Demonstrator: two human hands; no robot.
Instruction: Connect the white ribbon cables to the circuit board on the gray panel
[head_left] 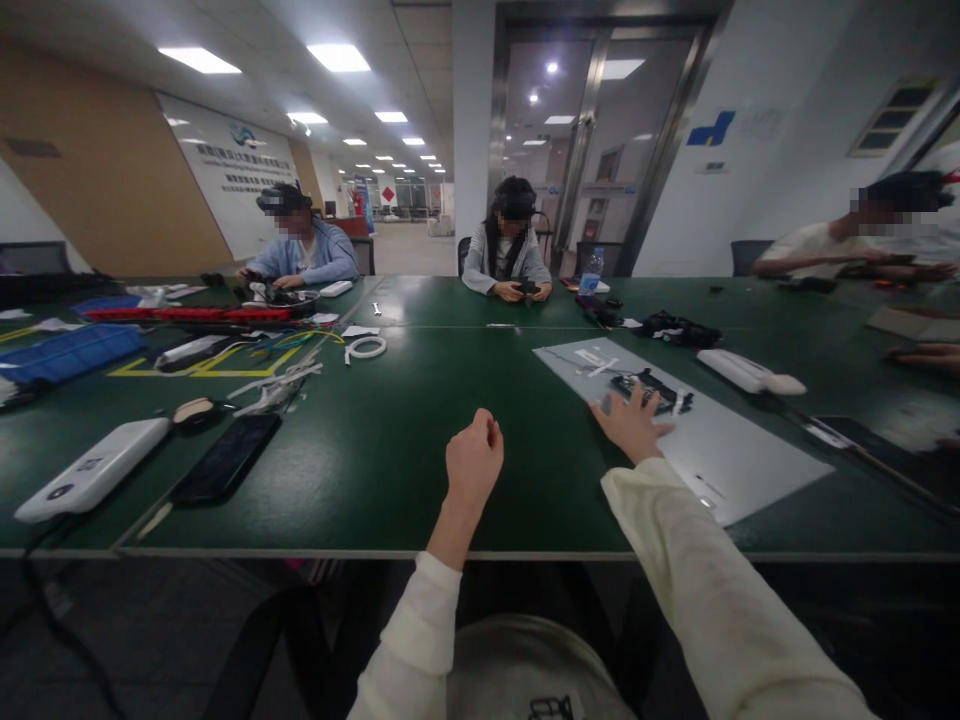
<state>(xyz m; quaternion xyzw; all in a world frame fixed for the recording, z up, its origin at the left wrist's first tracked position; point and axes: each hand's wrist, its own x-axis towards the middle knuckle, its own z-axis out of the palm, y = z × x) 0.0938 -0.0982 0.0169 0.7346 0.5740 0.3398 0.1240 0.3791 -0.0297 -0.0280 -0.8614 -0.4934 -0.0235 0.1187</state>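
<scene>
My left hand (475, 455) is closed in a loose fist above the green table (375, 450), near the middle; whether anything is inside its fingers is hidden. My right hand (634, 420) has its fingers spread over the near edge of a black device (660, 392) with white strips on it. That device lies on a pale grey sheet (750, 455) to the right. Several small white strips (592, 358) lie at the sheet's far left part.
At left are a black phone (229, 455), a white power bank (94, 470), a blue tray (75, 355) and a coiled white cable (366, 348). Another white device (739, 372) lies right. A bottle (591, 270) stands far back. Several people sit around the table.
</scene>
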